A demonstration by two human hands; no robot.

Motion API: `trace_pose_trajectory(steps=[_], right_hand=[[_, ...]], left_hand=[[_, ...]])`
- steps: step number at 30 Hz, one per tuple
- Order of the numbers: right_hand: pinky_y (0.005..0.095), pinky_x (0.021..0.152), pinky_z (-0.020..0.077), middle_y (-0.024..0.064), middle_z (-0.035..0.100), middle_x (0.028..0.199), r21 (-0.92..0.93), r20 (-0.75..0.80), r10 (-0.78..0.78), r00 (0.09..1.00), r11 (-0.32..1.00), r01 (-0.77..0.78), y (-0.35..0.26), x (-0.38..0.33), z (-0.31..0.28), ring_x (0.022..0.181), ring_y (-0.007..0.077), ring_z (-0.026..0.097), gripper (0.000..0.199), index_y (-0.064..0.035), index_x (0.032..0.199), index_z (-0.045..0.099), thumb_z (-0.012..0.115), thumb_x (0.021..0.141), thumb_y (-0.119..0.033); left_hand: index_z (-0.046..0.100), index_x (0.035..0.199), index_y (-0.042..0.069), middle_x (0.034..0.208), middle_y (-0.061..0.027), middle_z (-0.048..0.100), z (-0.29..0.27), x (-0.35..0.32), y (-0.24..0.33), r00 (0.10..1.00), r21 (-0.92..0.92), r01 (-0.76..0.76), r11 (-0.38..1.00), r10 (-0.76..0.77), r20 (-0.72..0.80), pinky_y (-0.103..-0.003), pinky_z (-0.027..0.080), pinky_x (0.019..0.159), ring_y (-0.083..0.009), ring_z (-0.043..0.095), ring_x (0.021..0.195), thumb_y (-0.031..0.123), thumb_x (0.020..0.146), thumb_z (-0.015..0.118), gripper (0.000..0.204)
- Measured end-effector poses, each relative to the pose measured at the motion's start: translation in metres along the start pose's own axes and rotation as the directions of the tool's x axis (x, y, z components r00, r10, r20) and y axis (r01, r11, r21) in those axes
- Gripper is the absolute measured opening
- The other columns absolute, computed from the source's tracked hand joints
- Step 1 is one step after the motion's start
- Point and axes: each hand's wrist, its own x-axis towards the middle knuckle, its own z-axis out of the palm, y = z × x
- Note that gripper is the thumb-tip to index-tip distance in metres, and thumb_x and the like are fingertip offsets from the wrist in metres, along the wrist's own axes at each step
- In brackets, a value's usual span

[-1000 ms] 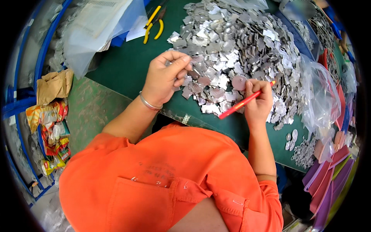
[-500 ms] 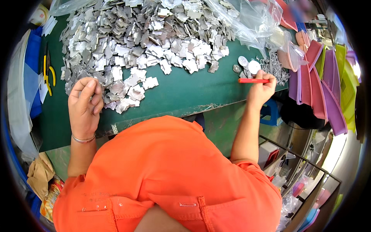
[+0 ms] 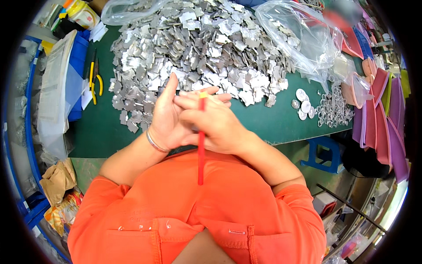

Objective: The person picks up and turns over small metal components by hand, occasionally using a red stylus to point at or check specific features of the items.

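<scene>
1. On the left, yellow-handled pliers (image 3: 92, 75) are lying on the green table (image 3: 272, 119), well apart from your hands.
2. Right of them, your left hand (image 3: 163, 121) is spreading open, its thumb standing away from the palm. Your other hand is covering part of it, so you cannot tell whether anything is resting in that palm.
3. Beyond your hands, a broad heap of small silver metal pieces (image 3: 189, 48) is covering the far part of the table.
4. In the middle, the red pen (image 3: 201, 154) is running from far to near across your right hand, its yellowish end pointing far and its long red end reaching out over your orange shirt (image 3: 145, 198). It is probably feeling light and stiff, smooth enough to be slipping or rolling if loosely held; its middle is looking like the best place for taking hold.
5. Just right, your right hand (image 3: 222, 125) is bending its fingers over the left palm and holding the pen among them. Blur is hiding the fingertips, so you cannot tell whether they are pinching anything else.
6. Farther right, round silver discs (image 3: 305, 107) are lying beside a heap of rings (image 3: 334, 108), and a clear plastic bag (image 3: 303, 44) is lying beyond both.
</scene>
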Motion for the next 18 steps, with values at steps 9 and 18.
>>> trace_pose_trajectory(steps=[9, 18], right_hand=[[0.0337, 0.048, 0.0427, 0.0092, 0.053, 0.065, -0.304, -0.314, 0.002, 0.949, 0.947, -0.102, 0.037, 0.003, 0.002, 0.055, 0.0254, 0.052, 0.016, -0.0038, 0.084, 0.056, 0.065, 0.07, -0.001], [0.0294, 0.072, 0.0447, 0.0096, 0.061, 0.086, -0.671, -0.527, -0.119, 0.841, 0.665, -0.327, 0.066, 0.047, -0.163, 0.076, 0.0174, 0.057, 0.011, 0.0003, 0.087, 0.055, 0.062, 0.08, -0.005]], left_hand=[[0.035, 0.128, 0.002, 0.121, -0.0119, 0.048, -0.018, -0.012, -0.01, 0.993, 0.356, -0.029, 0.934, -0.012, 0.113, -0.037, 0.036, 0.096, -0.0225, 0.048, 0.112, 0.033, 0.09, 0.047, 0.051], [0.055, 0.101, 0.003, 0.08, -0.0024, 0.053, -0.026, -0.055, 0.013, 0.809, 0.692, -0.404, 0.598, 0.586, -0.034, -0.017, 0.032, 0.051, -0.0054, 0.04, 0.062, 0.01, 0.082, 0.06, 0.022]])
